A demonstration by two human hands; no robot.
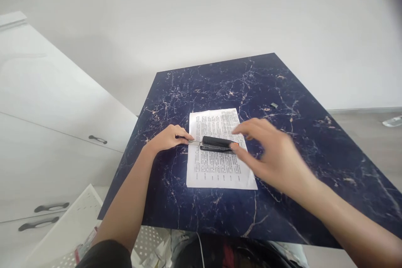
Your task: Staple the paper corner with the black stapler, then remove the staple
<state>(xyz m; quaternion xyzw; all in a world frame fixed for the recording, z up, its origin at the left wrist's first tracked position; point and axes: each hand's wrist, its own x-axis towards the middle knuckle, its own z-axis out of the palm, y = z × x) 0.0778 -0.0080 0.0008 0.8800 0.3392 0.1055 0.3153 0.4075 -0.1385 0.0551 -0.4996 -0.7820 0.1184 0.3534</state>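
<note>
A black stapler [216, 141] lies across a printed sheet of paper [216, 178], with a small orange spot at its right end. From its left end a metal piece [195, 143] sticks out. My left hand [174, 137] pinches the outer end of that piece, fingers closed, at the sheet's left edge. My right hand [270, 150] is slightly blurred by motion, its thumb and fingers apart around the stapler's right end. The thumb tip overlaps the orange spot in view; whether it touches, I cannot tell.
A small strip [274, 105], perhaps of staples, lies on the dark blue marbled table [201, 88] at the upper right. White drawers [63, 146] stand to the left, and a perforated white basket [72, 222] sits below the table's front left corner. A pale wall rises behind.
</note>
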